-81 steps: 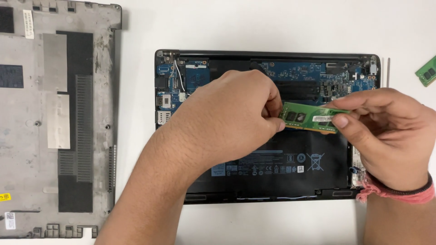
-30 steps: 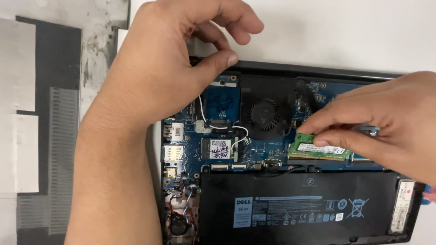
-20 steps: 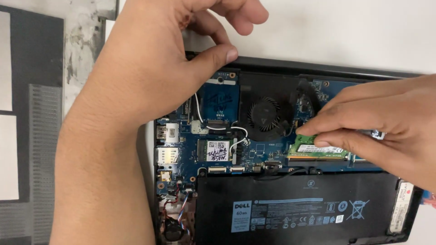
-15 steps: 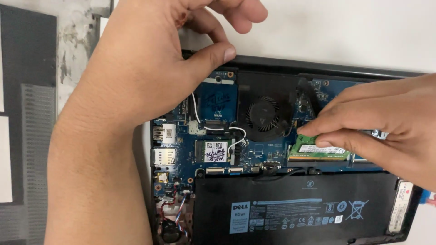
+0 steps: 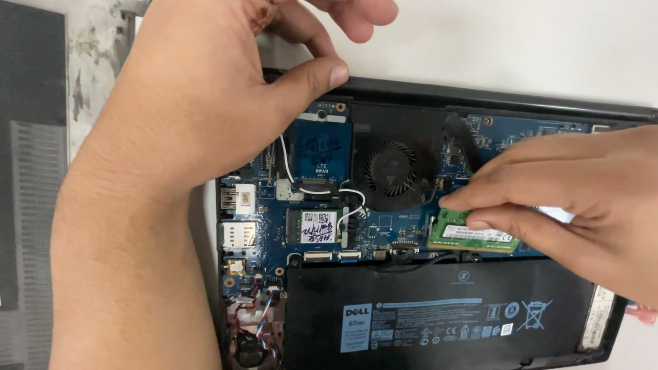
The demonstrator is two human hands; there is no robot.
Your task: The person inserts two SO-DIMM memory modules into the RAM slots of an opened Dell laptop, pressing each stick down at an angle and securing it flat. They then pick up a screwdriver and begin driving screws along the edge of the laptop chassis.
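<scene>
The right hand (image 5: pixel 582 205) pinched the green memory module (image 5: pixel 473 236), seated beside the cooling fan (image 5: pixel 391 171) above the battery (image 5: pixel 439 315). Light, stiff, fragile: best held by its edges. The left hand (image 5: pixel 199 116), fingers curled, steadied the laptop chassis (image 5: pixel 480 92).

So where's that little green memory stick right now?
In the head view, the green memory stick lies inside the open laptop, right of centre, under the right hand's fingertips, just above the black battery and right of the fan.
</scene>
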